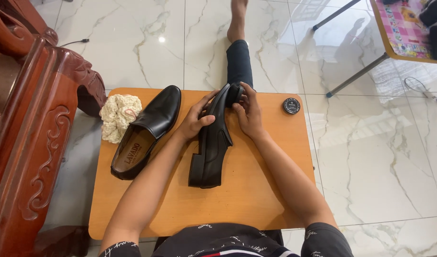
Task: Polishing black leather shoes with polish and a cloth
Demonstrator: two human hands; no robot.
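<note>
White marble floor tiles point(371, 157) with grey veins spread out under a low orange-brown wooden table point(256, 200), and the person sits at its near edge with one leg stretched out across the floor on the far side.

Near the middle of the table, a black leather dress shoe point(210, 147) is tipped onto its side, heel toward the near edge and toe pointing away. The left hand point(195, 119) grips it around the upper part, thumb across the leather and fingers curled behind, so it is closed on the shoe. The right hand point(249, 114) is at the toe end, fingers wrapped around a small dark round pad or brush point(235, 93) pressed against the shoe's toe; exactly what kind of applicator it is I cannot tell.

To the left, a second black leather shoe point(147, 133) rests upright on its sole, its tan insole showing, toe angled toward the far right. Just beyond it at the far left corner, a crumpled cream knitted cloth point(119, 116) hangs partly over the table's edge, touching that shoe's side. Toward the far right corner, well apart from both hands, sits a small round black tin with its lid on point(291, 105).

Dark red carved wooden furniture point(28, 133) stands along the left, and a metal-legged table with a colourful patterned top point(404, 28) stands at the far right.
</note>
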